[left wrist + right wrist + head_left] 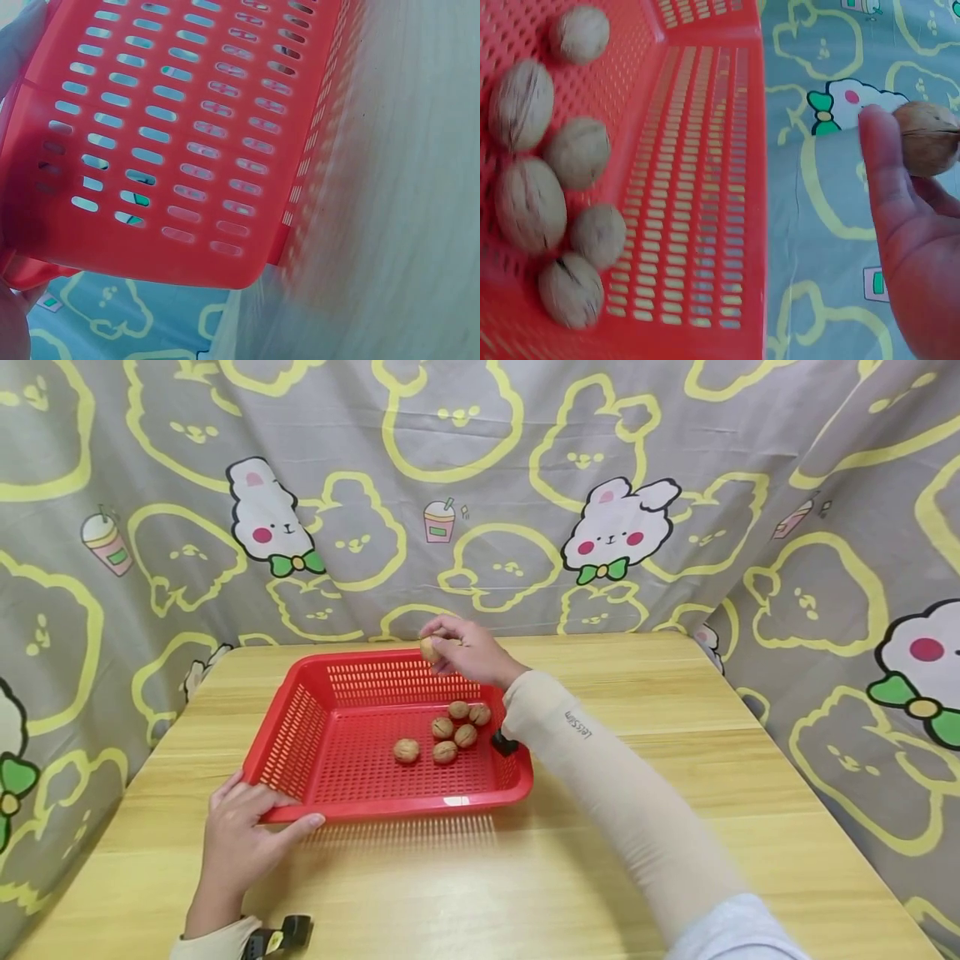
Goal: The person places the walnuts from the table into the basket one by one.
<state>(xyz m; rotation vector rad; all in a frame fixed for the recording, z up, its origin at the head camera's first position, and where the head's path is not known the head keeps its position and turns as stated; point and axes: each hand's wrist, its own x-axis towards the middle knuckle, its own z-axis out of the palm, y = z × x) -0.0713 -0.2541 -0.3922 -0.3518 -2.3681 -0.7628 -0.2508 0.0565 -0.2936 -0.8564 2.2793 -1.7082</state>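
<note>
A red plastic basket (397, 810) with slotted walls rests on the wooden table; the left wrist view shows its slotted side (172, 135) up close. My left hand (243, 827) grips the rim at the near left corner, fingers over the edge, thumb along the front. Over the far right part of the rim, my right hand (472, 652) pinches a walnut (430, 649) between thumb and fingers. That same walnut (926, 139) shows in the right wrist view, apart from the basket. Several walnuts (465, 736) lie on the basket floor, mostly grouped toward the right, one (407, 751) further left.
The light wood table (637, 777) extends around the basket on all sides. Behind it hangs a grey curtain (517, 435) with yellow cartoon outlines, which also runs along both sides. Dark wrist devices (296, 932) sit at both wrists.
</note>
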